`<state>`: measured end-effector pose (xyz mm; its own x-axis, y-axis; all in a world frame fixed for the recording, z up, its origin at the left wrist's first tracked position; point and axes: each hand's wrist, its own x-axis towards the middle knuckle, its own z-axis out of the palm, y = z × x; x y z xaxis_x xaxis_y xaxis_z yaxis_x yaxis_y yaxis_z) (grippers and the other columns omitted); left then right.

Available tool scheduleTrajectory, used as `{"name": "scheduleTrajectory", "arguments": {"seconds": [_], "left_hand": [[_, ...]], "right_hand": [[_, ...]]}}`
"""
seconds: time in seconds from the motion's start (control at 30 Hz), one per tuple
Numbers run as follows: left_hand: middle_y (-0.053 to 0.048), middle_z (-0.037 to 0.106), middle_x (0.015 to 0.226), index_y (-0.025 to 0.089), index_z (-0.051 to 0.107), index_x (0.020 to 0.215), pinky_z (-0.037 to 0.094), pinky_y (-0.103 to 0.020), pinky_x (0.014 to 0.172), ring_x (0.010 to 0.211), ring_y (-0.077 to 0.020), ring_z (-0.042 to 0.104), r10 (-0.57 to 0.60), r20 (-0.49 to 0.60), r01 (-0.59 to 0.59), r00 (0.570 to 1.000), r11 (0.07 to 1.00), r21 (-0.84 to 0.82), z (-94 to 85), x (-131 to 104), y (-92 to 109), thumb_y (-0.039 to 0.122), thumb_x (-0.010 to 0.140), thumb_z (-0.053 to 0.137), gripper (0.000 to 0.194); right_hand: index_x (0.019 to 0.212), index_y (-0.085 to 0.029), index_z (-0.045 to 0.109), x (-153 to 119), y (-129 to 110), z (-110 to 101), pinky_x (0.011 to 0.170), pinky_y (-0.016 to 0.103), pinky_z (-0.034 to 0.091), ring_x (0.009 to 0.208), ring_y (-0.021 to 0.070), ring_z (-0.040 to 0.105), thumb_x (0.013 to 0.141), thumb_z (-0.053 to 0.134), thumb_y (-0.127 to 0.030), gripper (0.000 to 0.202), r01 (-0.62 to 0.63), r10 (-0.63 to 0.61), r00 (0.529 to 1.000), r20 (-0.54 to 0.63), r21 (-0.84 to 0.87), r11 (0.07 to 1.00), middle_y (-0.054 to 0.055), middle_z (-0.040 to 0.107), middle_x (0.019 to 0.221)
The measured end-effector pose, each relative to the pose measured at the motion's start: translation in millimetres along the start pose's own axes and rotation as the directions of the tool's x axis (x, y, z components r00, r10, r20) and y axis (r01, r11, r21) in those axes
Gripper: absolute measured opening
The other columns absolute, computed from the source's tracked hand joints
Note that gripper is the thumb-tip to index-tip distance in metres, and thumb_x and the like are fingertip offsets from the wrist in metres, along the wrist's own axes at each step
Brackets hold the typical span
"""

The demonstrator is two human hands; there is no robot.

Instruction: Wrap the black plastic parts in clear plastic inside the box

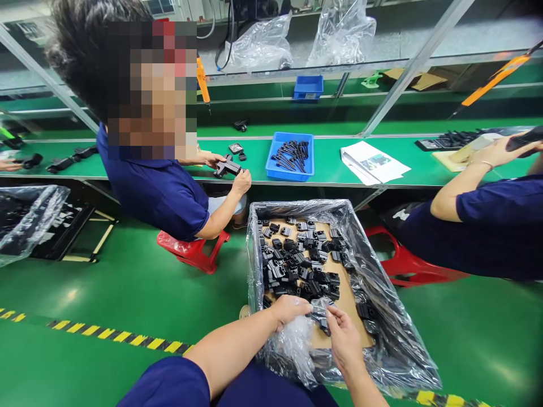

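Both of my hands are over the near part of a large bin [384,271] lined with clear plastic. My left hand [292,312] is closed on a crumpled clear plastic bag [296,343], which hangs below it over the bin's near edge. My right hand [344,337] pinches the bag's other side, thumb against fingers. Just under the bag, between my hands, a small black part shows in portion. Many black plastic parts [297,260] lie loose on brown cardboard inside the bin.
A person at the left holds a black part [229,165] at the green bench [254,189]. A blue tray [311,172] of black pieces and papers [373,164] lie there. Another person sits at the right. Red stools [193,254] flank the bin.
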<state>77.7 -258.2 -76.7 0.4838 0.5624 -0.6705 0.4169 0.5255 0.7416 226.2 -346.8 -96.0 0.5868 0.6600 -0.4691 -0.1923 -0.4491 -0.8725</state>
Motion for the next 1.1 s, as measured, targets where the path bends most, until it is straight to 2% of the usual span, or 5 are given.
{"name": "scheduleTrajectory", "arguments": {"seconds": [0.23,0.53,0.7,0.87,1.1], "left_hand": [[-0.005,0.072,0.083,0.014,0.074,0.088,0.047,-0.026,0.067,0.073,-0.0154,0.060,-0.074,-0.250,0.091,0.966,0.994,0.060,1.5,9,-1,0.037,0.070,0.069,0.030],[-0.003,0.075,0.087,0.020,0.078,0.091,0.050,-0.029,0.077,0.081,-0.0190,0.065,0.005,-0.105,0.033,0.994,0.934,0.355,12.5,5,7,0.043,0.067,0.072,0.034],[-0.006,0.076,0.089,0.019,0.077,0.089,0.049,-0.029,0.075,0.081,-0.0205,0.066,0.000,-0.265,0.104,0.964,0.919,0.380,14.7,13,8,0.043,0.070,0.070,0.032],[-0.002,0.073,0.087,0.019,0.071,0.087,0.047,-0.025,0.071,0.078,-0.0155,0.061,0.069,-0.302,0.025,0.951,0.955,0.297,2.5,6,7,0.037,0.077,0.062,0.023],[0.002,0.064,0.074,0.019,0.061,0.074,0.042,-0.024,0.065,0.069,-0.0133,0.055,0.170,-0.384,-0.003,0.908,0.917,0.399,-26.6,1,-7,0.030,0.068,0.065,0.014]], "right_hand": [[0.103,-0.016,0.058,5,4,-2,0.058,0.028,0.051,0.073,0.0208,0.062,0.049,0.075,-0.056,0.069,-0.134,0.140,0.990,-0.034,0.136,0.982,0.004,0.068,0.082],[0.078,-0.017,0.056,3,3,-3,0.044,0.021,0.035,0.052,0.0095,0.045,0.038,0.084,-0.055,0.061,-0.407,0.381,0.913,0.149,0.233,0.883,-0.005,0.055,0.059],[0.105,-0.020,0.058,5,10,-3,0.060,0.027,0.050,0.074,0.0166,0.060,0.056,0.075,-0.061,0.066,-0.177,0.174,0.984,0.032,0.107,0.978,0.002,0.065,0.090],[0.087,-0.017,0.069,2,1,2,0.074,0.034,0.051,0.078,0.0209,0.062,0.067,0.068,-0.054,0.041,0.090,-0.016,0.939,0.343,-0.201,0.975,0.005,0.068,0.081],[0.099,-0.017,0.064,26,26,9,0.067,0.028,0.051,0.073,0.0175,0.064,0.078,0.058,-0.040,0.031,-0.113,0.147,0.981,0.130,-0.242,0.964,0.003,0.068,0.080]]}}
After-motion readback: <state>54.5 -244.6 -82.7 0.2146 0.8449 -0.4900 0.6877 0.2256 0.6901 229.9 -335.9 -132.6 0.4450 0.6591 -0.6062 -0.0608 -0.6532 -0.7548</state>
